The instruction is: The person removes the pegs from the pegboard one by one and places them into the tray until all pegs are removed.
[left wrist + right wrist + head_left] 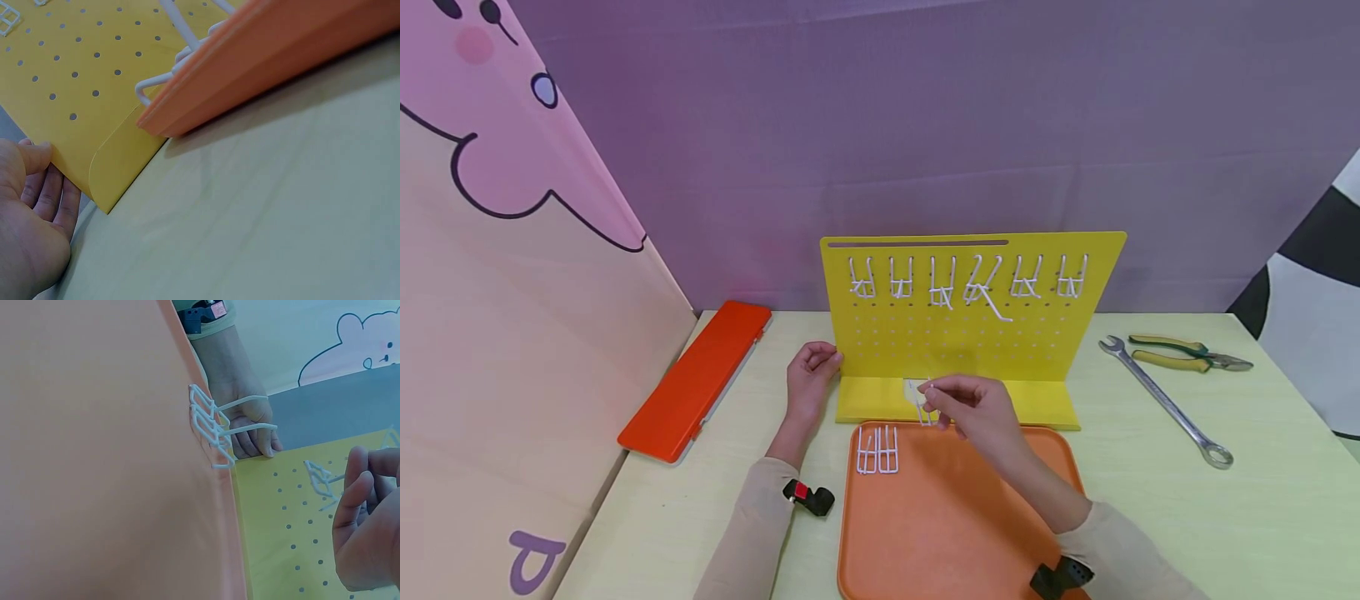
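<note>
A yellow pegboard (pixel 955 342) stands upright on its base, with several white wire hooks (pixel 901 279) hung along its upper row. My left hand (pixel 808 379) grips the board's left edge; in the left wrist view the thumb lies in front and the fingers behind. Just above the board's base, my right hand (pixel 981 412) pinches a loose white wire hook (pixel 320 480) between thumb and fingers. Two more white hooks (pixel 887 450) lie side by side in the upper left corner of the orange tray (pixel 947 533), which stands before the board.
A flat red case (pixel 700 375) lies on the table left of my left hand. Over on the right are a combination wrench (pixel 1165 402) and pliers (pixel 1198 354) with yellow-green handles. A purple cloth (pixel 925 125) hangs behind the table.
</note>
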Available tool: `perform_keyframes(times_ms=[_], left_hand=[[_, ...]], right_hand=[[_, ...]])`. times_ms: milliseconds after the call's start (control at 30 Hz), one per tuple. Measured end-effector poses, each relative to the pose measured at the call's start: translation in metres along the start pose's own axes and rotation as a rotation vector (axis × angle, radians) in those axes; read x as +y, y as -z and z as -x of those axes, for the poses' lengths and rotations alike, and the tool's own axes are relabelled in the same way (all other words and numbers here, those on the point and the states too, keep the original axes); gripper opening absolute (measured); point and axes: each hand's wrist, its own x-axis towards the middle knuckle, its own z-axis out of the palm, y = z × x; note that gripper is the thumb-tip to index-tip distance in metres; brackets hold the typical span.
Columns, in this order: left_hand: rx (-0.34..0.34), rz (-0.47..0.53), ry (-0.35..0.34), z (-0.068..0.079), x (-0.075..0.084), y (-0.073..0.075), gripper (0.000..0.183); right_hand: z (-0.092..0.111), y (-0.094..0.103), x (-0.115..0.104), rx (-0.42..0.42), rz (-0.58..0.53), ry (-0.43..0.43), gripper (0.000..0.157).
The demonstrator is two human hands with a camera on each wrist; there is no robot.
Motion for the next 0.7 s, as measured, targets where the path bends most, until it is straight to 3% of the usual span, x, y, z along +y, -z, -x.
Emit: perform_keyframes(times_ms=[700], left_hand=[[-0.001,0.001,-0.023,-0.001,-0.001,0.000,0.015]], right_hand=[[0.003,0.002,0.014,-0.176,0.049,-0.126,0.023]])
